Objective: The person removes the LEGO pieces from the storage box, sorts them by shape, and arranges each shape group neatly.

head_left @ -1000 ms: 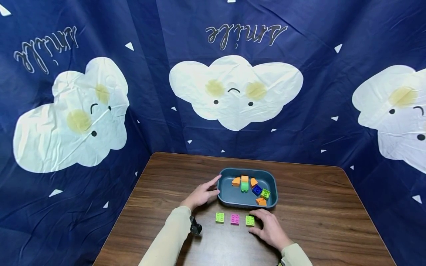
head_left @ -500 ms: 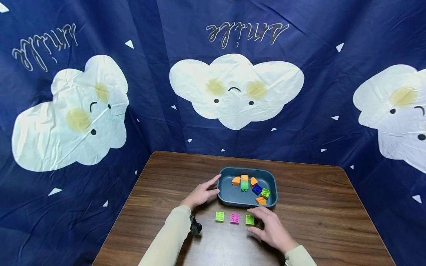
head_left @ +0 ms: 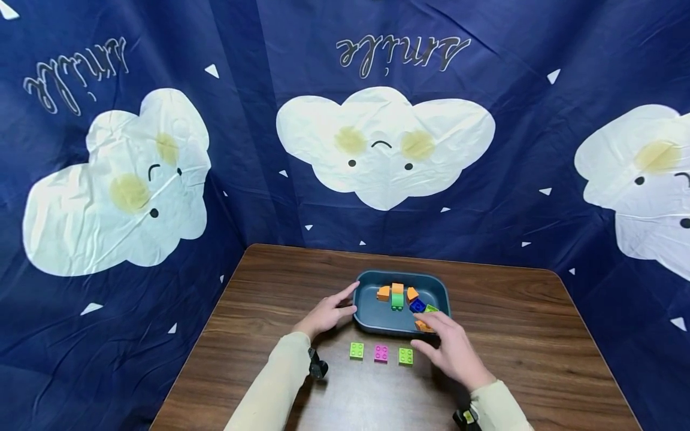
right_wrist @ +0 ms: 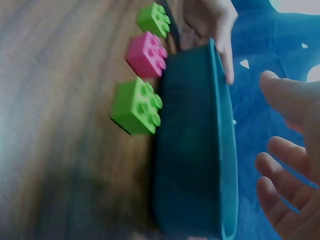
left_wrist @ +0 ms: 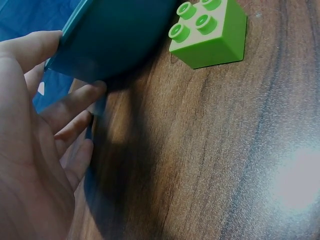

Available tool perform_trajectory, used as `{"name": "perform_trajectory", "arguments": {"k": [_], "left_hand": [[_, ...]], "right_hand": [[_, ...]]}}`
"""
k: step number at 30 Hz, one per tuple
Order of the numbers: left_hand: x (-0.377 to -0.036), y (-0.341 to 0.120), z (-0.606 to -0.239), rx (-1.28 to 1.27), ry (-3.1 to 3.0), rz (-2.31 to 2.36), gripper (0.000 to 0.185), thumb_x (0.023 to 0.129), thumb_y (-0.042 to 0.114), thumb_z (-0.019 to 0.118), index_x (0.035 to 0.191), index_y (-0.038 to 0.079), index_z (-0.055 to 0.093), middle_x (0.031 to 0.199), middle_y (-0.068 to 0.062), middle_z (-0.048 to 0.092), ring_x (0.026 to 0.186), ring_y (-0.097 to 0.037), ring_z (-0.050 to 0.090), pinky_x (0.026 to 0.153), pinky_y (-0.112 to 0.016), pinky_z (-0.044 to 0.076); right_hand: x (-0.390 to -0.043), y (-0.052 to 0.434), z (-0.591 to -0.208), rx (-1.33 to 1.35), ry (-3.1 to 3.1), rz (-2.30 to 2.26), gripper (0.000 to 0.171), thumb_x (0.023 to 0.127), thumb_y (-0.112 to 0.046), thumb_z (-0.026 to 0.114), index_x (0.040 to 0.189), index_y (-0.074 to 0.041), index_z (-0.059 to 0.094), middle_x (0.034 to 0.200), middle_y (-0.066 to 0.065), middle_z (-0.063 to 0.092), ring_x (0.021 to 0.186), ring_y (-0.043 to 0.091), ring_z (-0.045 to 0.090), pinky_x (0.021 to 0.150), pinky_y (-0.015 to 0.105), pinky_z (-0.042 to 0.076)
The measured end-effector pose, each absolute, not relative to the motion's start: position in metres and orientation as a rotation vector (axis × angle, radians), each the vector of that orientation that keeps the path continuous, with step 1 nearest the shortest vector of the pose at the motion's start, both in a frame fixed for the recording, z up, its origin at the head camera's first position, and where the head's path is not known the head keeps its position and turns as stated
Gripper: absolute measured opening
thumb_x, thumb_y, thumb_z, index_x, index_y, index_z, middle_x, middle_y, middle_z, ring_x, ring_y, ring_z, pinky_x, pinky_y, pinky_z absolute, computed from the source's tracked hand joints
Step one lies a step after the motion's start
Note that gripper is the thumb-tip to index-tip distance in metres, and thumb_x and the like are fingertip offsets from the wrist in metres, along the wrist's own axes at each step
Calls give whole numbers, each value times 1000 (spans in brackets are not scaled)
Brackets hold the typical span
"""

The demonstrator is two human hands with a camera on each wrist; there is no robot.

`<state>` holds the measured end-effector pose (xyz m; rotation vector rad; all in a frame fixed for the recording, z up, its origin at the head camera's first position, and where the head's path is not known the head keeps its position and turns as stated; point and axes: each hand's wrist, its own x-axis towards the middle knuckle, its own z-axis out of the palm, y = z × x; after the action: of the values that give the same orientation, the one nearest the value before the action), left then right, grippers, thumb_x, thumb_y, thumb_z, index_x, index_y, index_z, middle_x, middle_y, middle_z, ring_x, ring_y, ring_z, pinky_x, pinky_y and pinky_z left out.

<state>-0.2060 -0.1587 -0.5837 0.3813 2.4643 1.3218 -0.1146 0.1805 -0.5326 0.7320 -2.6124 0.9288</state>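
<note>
The left hand (head_left: pixel 326 315) rests against the left end of the tray (head_left: pixel 377 321), thumb on the rim and fingers spread loose along its wall; it grasps nothing. The right hand (head_left: pixel 453 350) hovers over the tray's near right corner with its fingers relaxed and spread, holding nothing. Under its fingertips lie an orange block (head_left: pixel 422 326) and a green block (head_left: pixel 430 309), both partly hidden. More blocks sit in the tray: an orange one on a green one (head_left: pixel 397 296), and a blue block (head_left: pixel 417 306). On the table (head_left: pixel 528 335), just in front of the tray, stands a row: a green block (head_left: pixel 356 351), a pink block (head_left: pixel 381 353) and another green block (head_left: pixel 406 356), set apart from each other.
</note>
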Motion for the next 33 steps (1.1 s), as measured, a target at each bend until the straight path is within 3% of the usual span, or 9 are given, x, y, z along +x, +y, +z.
{"name": "perform_trajectory", "arguments": {"k": [6,14,23,33], "left_hand": [[-207,-159,-583,383,2454,1337,65,107,37,62,162,51,32,159,-3,51,141,-26,54,120,-58,37],[-207,-158,-579,388,2465,1318,65,106,38,62,163,48,32,159,-3,51,141,-25,55,120,-57,36],[-207,-158,-580,385,2444,1334,65,107,37,61,164,46,31,161,-4,49,142,-27,54,119,-59,37],[-202,-157,-579,360,2435,1339,64,107,36,61,164,47,32,160,-5,51,142,-28,53,119,-61,36]], "right_hand": [[-130,194,-527,627,-2607,919,52,85,-20,91,132,-11,72,124,7,71,108,29,72,86,47,62],[-147,205,-529,564,-2613,892,50,87,-18,89,133,-9,71,121,13,72,95,24,72,78,48,62],[-165,204,-535,517,-2747,938,50,91,-19,86,134,-2,69,125,18,71,106,37,71,90,56,59],[-184,198,-538,455,-2976,813,53,93,-26,82,138,-3,67,138,21,66,125,42,63,103,61,52]]}}
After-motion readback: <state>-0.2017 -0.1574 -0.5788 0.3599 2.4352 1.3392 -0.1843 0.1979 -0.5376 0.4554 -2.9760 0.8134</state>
